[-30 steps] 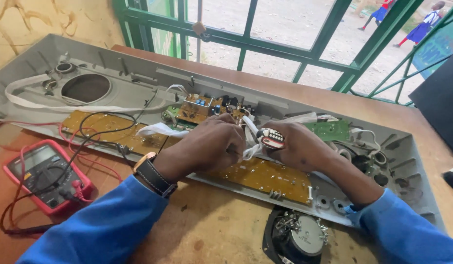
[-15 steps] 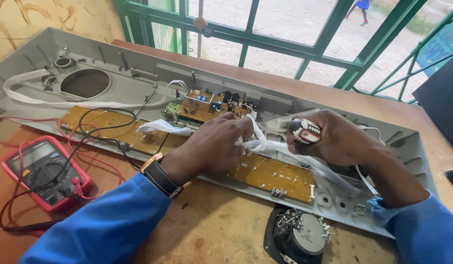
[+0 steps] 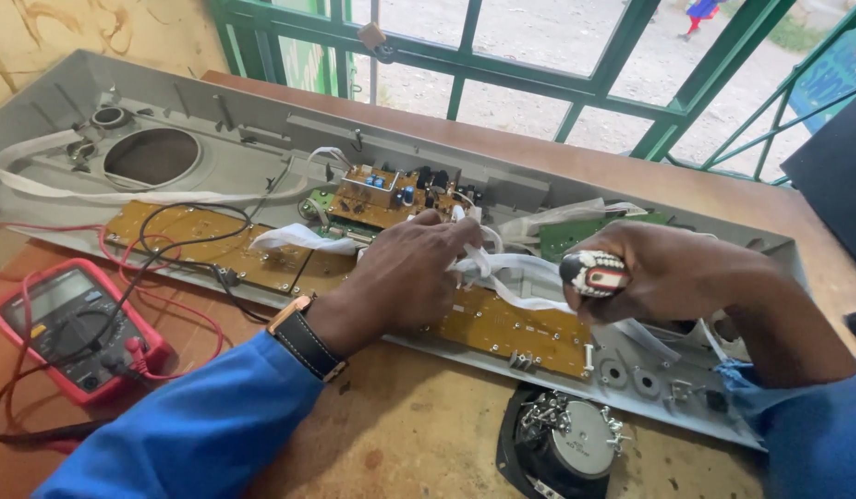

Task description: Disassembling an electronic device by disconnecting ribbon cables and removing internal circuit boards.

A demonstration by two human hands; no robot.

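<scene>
- White ribbon cable (image 3: 502,268) lies over the brown circuit board (image 3: 502,323) inside the grey casing (image 3: 215,120): thin, floppy, probably easy to crease, best held by its flat edges.
- Left hand (image 3: 405,277) pinches it at the fingertips.
- Right hand (image 3: 668,273) is curled tight around a striped screwdriver handle (image 3: 594,273); the tip is hidden.
- Red multimeter (image 3: 63,323) sits well to the left, loose speaker (image 3: 566,444) near the table edge.

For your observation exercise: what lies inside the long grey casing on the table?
Inside the grey casing: long brown circuit boards, a smaller component board, a green board, white ribbon cables and a round opening. The left hand and right hand cover the middle part.
</scene>
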